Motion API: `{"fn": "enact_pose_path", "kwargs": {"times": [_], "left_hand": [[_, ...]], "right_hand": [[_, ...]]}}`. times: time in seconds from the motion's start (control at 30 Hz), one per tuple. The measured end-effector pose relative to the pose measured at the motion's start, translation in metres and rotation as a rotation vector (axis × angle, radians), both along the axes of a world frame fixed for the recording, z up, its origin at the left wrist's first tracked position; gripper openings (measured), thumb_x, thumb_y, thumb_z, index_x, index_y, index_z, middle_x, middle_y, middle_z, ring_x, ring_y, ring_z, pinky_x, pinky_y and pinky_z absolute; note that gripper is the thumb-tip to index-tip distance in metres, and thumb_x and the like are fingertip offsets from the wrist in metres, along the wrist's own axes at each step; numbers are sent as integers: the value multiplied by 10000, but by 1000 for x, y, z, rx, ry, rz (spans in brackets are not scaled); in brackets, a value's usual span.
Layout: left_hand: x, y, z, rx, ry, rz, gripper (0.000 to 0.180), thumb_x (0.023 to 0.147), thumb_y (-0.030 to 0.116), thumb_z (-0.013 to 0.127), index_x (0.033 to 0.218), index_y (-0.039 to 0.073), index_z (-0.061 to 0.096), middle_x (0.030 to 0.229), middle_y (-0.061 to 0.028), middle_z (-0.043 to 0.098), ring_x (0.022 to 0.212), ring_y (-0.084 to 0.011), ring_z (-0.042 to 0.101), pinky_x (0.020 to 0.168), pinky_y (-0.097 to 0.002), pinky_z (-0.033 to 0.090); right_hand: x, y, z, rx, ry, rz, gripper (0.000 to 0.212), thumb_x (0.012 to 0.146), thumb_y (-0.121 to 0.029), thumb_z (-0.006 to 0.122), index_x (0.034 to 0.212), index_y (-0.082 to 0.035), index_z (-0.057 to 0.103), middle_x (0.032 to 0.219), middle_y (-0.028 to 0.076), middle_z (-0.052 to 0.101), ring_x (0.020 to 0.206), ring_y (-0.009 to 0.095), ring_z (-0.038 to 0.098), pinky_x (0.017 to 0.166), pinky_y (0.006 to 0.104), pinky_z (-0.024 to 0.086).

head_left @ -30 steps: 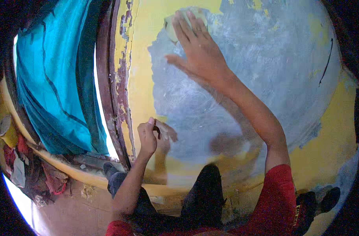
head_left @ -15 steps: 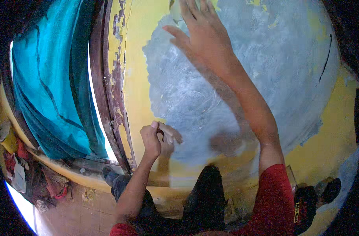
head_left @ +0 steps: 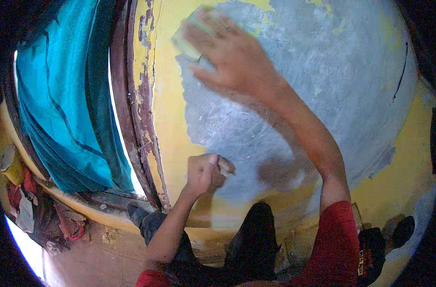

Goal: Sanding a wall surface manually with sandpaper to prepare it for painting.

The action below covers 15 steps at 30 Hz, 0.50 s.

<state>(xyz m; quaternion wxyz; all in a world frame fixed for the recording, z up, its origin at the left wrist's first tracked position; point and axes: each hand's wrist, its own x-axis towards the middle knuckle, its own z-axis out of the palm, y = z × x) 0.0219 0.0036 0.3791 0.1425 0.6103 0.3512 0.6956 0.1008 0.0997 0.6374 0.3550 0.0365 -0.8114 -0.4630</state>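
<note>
A large grey-blue patch (head_left: 294,86) with a smeared surface covers much of the yellow wall (head_left: 170,110) in front of me. My right hand (head_left: 232,57) reaches up to the patch's upper left edge, blurred by motion. Under its fingers is a pale greenish flat piece (head_left: 182,42) with thin dark lines, held against the wall; its kind is unclear. Lower down, my left hand (head_left: 202,173) is closed in a fist close to the patch's lower left edge. A small greyish shape (head_left: 226,166) shows at its fingers, too blurred to name.
At left, a teal curtain (head_left: 65,119) hangs beside a dark wooden frame (head_left: 127,95) with peeling paint. A yellow bucket (head_left: 11,165) and cloths (head_left: 26,210) lie at the lower left. My bent knees (head_left: 256,229) are close to the wall. Something black (head_left: 371,253) is at the lower right.
My right hand has moved left and slightly down with the pale flat piece, onto the patch's upper left edge. My left fist has shifted right and a little down.
</note>
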Motion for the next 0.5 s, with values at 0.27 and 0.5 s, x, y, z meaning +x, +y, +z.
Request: {"fn": "enact_pose_path", "kwargs": {"times": [0.27, 0.5], "left_hand": [[-1, -1, 4, 116, 238, -268, 387, 1071, 192, 493, 846, -2, 742, 778, -112, 740, 713, -245, 723, 720, -343, 571], [4, -4, 8, 37, 289, -214, 343, 1054, 201, 535, 863, 15, 751, 748, -101, 726, 703, -239, 725, 697, -333, 570]], "right_hand": [[-3, 3, -17, -97, -60, 68, 742, 901, -619, 652, 1360, -38, 607, 1485, 207, 530, 1435, 451, 427, 1229, 553, 303], [5, -23, 11, -283, 264, -148, 927, 1022, -540, 582, 1583, 108, 230, 1652, 317, 249, 1537, 522, 192, 1255, 545, 242]]}}
